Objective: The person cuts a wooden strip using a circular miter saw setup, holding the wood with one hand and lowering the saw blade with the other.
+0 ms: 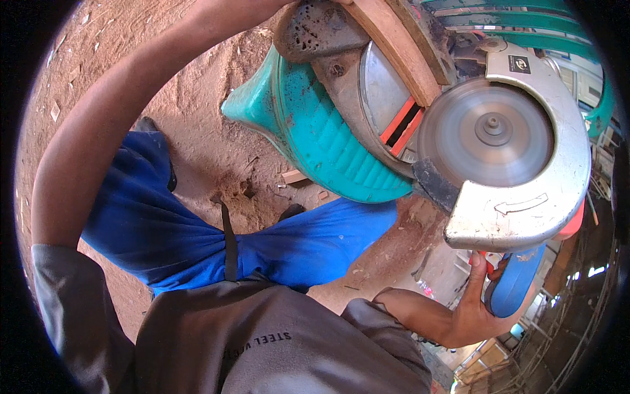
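My right hand [482, 305] is wrapped round the blue handle [517, 282] of a mitre saw, thumb by a red trigger [487, 262]. The saw's round blade [485, 141] is blurred as if spinning, under a silver guard [525, 220]. A strip of wood [394, 49] lies across the saw's round metal table [382, 85], its near end close to the blade's left edge. My left hand [262, 5] reaches the strip's far end at the top edge. Most of its fingers are cut off by the frame, so their grip cannot be made out.
The saw stands on a green plastic chair [341, 154]. Red inserts [401, 128] flank the dark slot beside the blade. Wood offcuts [293, 176] lie on the dirt floor [216, 98] near my feet. More green chair slats [512, 20] are behind the saw.
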A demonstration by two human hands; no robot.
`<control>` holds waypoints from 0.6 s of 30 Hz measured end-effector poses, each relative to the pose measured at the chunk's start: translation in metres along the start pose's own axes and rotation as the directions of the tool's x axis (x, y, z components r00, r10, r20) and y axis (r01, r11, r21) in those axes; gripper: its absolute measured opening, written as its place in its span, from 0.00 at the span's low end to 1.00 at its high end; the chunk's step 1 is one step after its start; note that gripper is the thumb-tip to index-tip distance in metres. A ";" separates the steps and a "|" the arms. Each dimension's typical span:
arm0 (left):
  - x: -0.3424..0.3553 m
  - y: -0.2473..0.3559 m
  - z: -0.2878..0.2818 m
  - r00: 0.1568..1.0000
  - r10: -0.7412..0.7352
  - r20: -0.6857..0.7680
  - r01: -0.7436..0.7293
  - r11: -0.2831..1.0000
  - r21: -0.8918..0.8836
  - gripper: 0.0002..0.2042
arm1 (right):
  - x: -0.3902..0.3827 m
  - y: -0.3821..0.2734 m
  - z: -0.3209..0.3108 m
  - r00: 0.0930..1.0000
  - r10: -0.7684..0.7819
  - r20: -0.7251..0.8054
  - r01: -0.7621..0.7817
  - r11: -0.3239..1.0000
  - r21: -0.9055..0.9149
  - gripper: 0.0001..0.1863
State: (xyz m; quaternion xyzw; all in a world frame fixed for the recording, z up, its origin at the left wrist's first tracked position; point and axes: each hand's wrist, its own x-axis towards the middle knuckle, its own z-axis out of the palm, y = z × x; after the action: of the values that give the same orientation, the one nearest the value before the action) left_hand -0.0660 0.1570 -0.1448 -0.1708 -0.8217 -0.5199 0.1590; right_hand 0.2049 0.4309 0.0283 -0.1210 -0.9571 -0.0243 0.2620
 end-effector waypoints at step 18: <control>0.001 0.002 -0.001 1.000 -0.003 -0.015 0.003 0.999 0.044 0.18 | -0.003 -0.002 0.007 0.999 0.000 -0.045 0.000 1.000 0.005 0.35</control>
State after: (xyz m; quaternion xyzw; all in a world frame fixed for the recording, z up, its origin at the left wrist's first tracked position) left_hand -0.0661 0.1569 -0.1426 -0.1622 -0.8321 -0.5032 0.1679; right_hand 0.2038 0.4288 0.0206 -0.1197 -0.9511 -0.0248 0.2838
